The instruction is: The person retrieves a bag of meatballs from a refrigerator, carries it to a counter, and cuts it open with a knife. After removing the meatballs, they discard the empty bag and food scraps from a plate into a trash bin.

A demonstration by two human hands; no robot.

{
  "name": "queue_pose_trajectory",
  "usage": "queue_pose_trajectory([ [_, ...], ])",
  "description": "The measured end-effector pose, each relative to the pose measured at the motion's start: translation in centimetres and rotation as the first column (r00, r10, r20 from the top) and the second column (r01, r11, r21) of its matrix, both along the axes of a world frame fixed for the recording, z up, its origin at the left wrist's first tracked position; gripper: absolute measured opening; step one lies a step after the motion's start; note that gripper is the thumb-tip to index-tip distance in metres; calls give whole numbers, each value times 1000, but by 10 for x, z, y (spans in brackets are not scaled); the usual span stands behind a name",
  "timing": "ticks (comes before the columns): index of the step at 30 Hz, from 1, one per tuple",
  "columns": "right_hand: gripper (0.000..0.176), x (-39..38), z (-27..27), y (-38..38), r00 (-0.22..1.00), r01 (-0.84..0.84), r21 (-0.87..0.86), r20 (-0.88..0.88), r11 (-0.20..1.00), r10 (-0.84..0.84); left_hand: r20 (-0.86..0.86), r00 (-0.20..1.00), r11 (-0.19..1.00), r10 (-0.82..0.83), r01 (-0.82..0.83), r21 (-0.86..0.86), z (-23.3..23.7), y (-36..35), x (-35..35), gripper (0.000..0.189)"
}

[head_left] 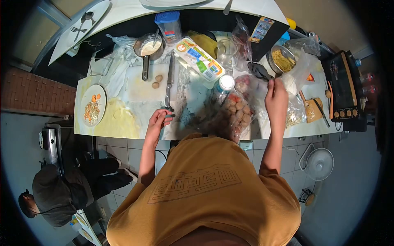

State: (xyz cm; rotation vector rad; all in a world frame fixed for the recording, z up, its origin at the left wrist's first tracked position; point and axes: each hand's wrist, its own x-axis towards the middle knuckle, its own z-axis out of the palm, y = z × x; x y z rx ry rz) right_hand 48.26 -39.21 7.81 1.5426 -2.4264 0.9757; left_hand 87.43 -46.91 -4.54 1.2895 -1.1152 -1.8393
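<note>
My left hand [158,120] is at the table's front edge with its fingers curled. A small dark piece shows at its fingertips, just below the handle of a long kitchen knife [169,78]. The knife lies along the right side of a white cutting board [135,88], beside a few brown balls [156,85]. Over the right part of the table, my right hand [276,95] has its fingers pinched together at the end of a black utensil [259,70]; I cannot tell what they grip. A clear plastic bag [292,84] with something white inside overlaps this hand's right side.
Chopped vegetables fill a plate [101,110] on the left. A saucepan [141,47], an egg carton [199,61] and a lidded container [169,28] stand behind. Bagged meatballs [238,115] lie centrally. At right are a noodle pot [282,58] and toaster oven [342,86]. A person [57,192] is lower left.
</note>
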Motion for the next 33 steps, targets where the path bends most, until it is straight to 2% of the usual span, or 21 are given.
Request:
queue_pose_trajectory([
  [1, 27, -4, -15, 13, 994, -40, 87, 104, 995, 31, 0, 1000, 1000, -6, 6, 6, -1, 1, -5, 25],
  [2, 27, -6, -29, 28, 994, -34, 92, 105, 995, 24, -13, 997, 997, -81, 81, -14, -3, 1, -11, 24],
  [4, 31, -5, -58, 55, 974, -26, 455, 211, 890, -79, -10, 977, 976, -211, 210, -64, -13, 0, -26, 25],
  [5, 31, -3, -68, 61, 973, -24, 457, 213, 889, -83, -8, 977, 975, -214, 213, -61, -22, -2, -38, 25],
  [7, 42, 2, -91, 73, 937, -7, 613, 280, 790, -209, 141, 900, 875, -413, 435, -214, -36, -8, -70, 30],
  [8, 42, 1, -107, 76, 935, -4, 615, 283, 788, -216, 190, 874, 856, -447, 480, -193, -35, -8, -88, 36],
  [10, 52, -5, -143, 78, 851, 5, 414, 476, 910, -221, 239, 838, 830, -490, 532, -166, -36, -8, -121, 42],
  [11, 52, -10, -160, 77, 848, 12, 413, 479, 911, -228, 328, 779, 767, -534, 610, -200, -38, -11, -135, 50],
  [12, 49, -16, -176, 76, 647, 32, 295, 723, 955, -245, 417, 710, 693, -567, 685, -224, -40, -12, -148, 58],
  [13, 46, -18, -183, 75, 386, 93, 181, 900, 979, -203, 423, 699, 682, -577, 697, -222, -45, -13, -159, 58],
  [14, 38, -19, -189, 76, 425, 115, 113, 892, 987, -152, 365, 732, 711, -575, 668, -219, -50, -13, -171, 63],
  [15, 38, -19, -193, 73, 421, 130, 113, 893, 985, -158, 304, 763, 740, -570, 638, -213, -56, -12, -182, 68],
  [17, 32, -16, -200, 69, 478, 192, 0, 873, 981, -93, 323, 780, 749, -537, 616, -243, -64, -9, -203, 67],
  [18, 24, -15, -194, 71, 426, 173, -29, 903, 984, -49, 337, 805, 765, -489, 581, -278, -68, -8, -208, 67],
  [19, 24, -11, -191, 73, 425, 181, -27, 904, 983, -54, 337, 800, 761, -496, 587, -276, -72, -10, -211, 67],
  [21, 19, -1, -188, 74, 367, 252, -158, 928, 955, 57, 91, 870, 857, -485, 493, -149, -73, -13, -214, 64],
  [23, 22, 7, -185, 75, 357, 295, -138, 934, 946, 25, 86, 872, 866, -482, 489, -106, -71, -9, -212, 63],
  [25, 25, 20, -176, 72, 573, 282, -238, 819, 929, 36, 85, 874, 873, -478, 483, -62, -58, 1, -208, 62],
  [28, 25, 36, -173, 68, 630, 289, -321, 773, 902, 74, -43, 932, 933, -360, 360, -15, -42, 14, -204, 55],
  [30, 25, 42, -168, 66, 673, 277, -349, 735, 895, 78, -127, 936, 930, -329, 298, -215, -36, 18, -201, 37],
  [33, 23, 56, -130, 62, 698, 231, -364, 708, 902, 107, -169, 937, 911, -307, 237, -337, -24, 22, -185, 25],
])
